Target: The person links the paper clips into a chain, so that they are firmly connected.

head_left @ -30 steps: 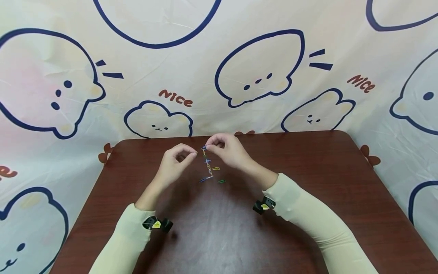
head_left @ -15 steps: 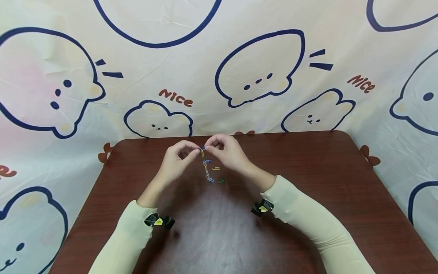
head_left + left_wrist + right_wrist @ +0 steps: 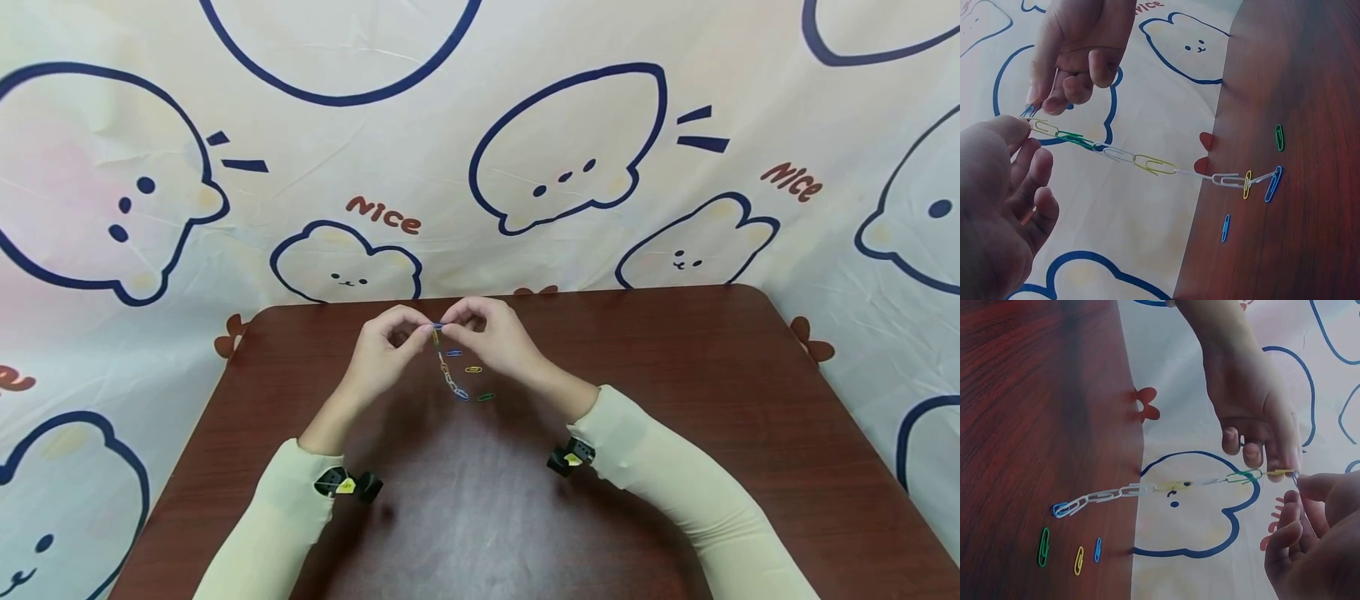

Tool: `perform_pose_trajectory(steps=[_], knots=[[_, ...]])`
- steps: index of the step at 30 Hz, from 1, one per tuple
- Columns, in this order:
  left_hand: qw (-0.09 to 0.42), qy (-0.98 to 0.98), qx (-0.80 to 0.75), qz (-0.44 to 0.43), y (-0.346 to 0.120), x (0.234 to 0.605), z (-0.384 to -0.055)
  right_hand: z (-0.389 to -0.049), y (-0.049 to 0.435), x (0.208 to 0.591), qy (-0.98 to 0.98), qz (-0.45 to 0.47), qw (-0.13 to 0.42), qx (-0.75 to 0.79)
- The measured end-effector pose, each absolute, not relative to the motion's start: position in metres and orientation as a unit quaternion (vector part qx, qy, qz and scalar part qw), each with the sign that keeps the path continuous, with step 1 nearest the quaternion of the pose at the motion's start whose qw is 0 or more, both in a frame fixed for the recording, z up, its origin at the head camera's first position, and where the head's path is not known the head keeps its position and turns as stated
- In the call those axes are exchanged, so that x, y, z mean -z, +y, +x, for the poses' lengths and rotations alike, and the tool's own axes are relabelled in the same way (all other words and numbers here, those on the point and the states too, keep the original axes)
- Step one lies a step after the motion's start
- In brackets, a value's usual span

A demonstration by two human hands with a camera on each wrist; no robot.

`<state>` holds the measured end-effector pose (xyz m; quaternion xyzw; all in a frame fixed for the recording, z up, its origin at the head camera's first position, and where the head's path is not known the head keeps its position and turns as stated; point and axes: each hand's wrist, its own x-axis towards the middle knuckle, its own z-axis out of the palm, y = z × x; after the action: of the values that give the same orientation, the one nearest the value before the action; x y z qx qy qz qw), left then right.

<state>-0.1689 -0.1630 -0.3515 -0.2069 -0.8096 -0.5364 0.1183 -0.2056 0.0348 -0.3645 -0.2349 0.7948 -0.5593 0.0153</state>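
A chain of linked paper clips [image 3: 1155, 165] in yellow, green, white and blue hangs slanting from my two hands. Its lowest link, a blue clip [image 3: 461, 395], lies at the tabletop. My left hand [image 3: 382, 350] pinches the yellow paper clip [image 3: 1280, 471] at the chain's upper end between thumb and forefinger. Right beside it, the fingertips of my right hand [image 3: 495, 337] pinch a blue paper clip [image 3: 1029, 111] that meets the yellow one. The fingers partly cover both clips where they join.
Three loose paper clips lie on the brown wooden table [image 3: 480, 517] near the chain's lower end: a blue one [image 3: 454, 353], a yellow one [image 3: 473, 369] and a green one [image 3: 487, 397]. A cartoon-printed cloth [image 3: 450, 167] rises behind the table's far edge.
My left hand, apart from the chain at first, has come in and taken hold of its top. The right hand has shifted slightly left, and the chain now slants the other way.
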Motion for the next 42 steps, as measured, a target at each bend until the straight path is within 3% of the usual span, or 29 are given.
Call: perform_pose_trajectory(steps=[12, 28, 42], knots=[[0.121, -0.82, 0.528, -0.187, -0.179, 0.352, -0.165, -0.213, 0.056, 0.389, 0.799, -0.219, 0.024, 0.559], [0.121, -0.823, 0.529, -0.168, -0.203, 0.361, -0.16, -0.214, 0.091, 0.453, 0.826, -0.16, 0.107, 0.53], [0.117, -0.819, 0.539, -0.16, -0.209, 0.365, -0.161, -0.214, 0.097, 0.477, 0.846, -0.143, 0.124, 0.498]])
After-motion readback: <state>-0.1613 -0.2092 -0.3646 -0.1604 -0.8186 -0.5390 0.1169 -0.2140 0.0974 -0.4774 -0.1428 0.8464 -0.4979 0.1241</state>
